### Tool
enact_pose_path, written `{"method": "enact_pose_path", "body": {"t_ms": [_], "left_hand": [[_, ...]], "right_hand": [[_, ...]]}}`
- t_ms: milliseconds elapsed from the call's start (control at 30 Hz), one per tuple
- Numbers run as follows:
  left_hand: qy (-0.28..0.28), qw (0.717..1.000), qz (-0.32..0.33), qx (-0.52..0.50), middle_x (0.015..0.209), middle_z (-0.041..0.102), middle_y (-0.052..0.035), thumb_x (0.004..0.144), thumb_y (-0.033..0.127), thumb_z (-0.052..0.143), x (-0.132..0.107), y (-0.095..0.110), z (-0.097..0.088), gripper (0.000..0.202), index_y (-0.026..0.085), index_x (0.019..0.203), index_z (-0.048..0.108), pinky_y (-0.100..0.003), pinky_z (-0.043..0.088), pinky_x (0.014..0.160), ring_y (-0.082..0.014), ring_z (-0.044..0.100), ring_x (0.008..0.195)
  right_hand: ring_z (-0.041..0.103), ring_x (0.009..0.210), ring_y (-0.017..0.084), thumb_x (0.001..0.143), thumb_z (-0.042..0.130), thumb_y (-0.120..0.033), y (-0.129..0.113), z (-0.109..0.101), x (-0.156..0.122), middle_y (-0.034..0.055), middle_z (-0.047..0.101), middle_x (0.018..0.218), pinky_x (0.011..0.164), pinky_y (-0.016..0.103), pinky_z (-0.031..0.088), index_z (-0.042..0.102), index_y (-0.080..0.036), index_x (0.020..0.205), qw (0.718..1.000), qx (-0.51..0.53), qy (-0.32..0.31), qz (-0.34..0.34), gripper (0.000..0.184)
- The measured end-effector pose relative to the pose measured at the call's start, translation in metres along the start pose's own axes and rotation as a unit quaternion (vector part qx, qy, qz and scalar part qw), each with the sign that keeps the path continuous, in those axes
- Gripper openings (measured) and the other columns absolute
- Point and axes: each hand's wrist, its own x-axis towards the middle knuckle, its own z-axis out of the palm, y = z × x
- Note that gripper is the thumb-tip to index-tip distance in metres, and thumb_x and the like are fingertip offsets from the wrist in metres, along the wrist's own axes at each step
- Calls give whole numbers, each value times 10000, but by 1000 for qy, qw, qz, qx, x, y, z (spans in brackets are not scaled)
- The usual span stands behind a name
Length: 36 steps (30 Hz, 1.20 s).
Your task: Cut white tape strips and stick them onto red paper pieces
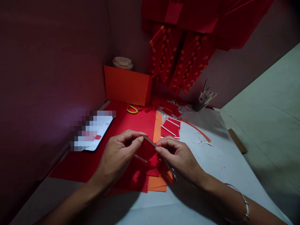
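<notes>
Between my two hands is a small red paper piece (150, 149) with a pale strip along its upper edge. My left hand (117, 154) pinches one corner between thumb and index finger. The other end of that edge is pinched by my right hand (181, 154). A slim dark stick-like tool (172, 173) pokes out beneath my right hand; its kind is unclear. Under both hands lie red sheets (138, 123) and orange paper (157, 186). Just beyond my right hand are several red paper pieces with white strips (170, 127).
A lit phone (100, 134) leans at the left. Yellow-handled scissors (132, 109), an orange card (127, 86) and a lidded cup (122, 62) stand or lie behind. A pen holder (199, 105) is at the back right. Red paper firecracker strings (164, 56) hang above the table (201, 187).
</notes>
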Motion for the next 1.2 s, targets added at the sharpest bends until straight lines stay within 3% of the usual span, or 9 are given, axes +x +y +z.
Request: {"method": "enact_pose_path", "body": {"t_ms": [300, 533, 967, 1200], "left_hand": [[-39, 998, -35, -43, 821, 725, -19, 794, 353, 634, 1, 3, 1, 178, 191, 836, 697, -244, 546, 639, -184, 673, 749], [-51, 998, 3, 29, 788, 700, -31, 787, 377, 634, 2, -3, 1, 195, 188, 782, 680, -254, 509, 688, -186, 647, 768], [-95, 993, -25, 69, 724, 701, -28, 738, 384, 649, 5, 0, 0, 206, 185, 760, 697, -262, 497, 612, -193, 648, 690], [-127, 990, -51, 44, 678, 691, -11, 710, 367, 684, 6, -2, -1, 183, 186, 727, 703, -248, 476, 596, -170, 635, 637]], "right_hand": [[606, 722, 160, 827, 599, -203, 2, 0, 0, 31, 641, 811, 677, 293, 496, 674, -192, 779, 1000, -11, -4, -7, 89], [612, 752, 168, 816, 597, -177, 1, -2, 1, 30, 646, 801, 723, 305, 491, 649, -196, 761, 999, -24, -12, -32, 78], [618, 809, 180, 793, 601, -153, 2, -3, 0, 35, 650, 825, 753, 308, 490, 645, -200, 755, 997, -24, -31, -64, 75], [603, 784, 171, 795, 582, -147, 1, -3, 0, 35, 638, 831, 743, 314, 492, 636, -195, 754, 997, -13, -48, -66, 83]]}}
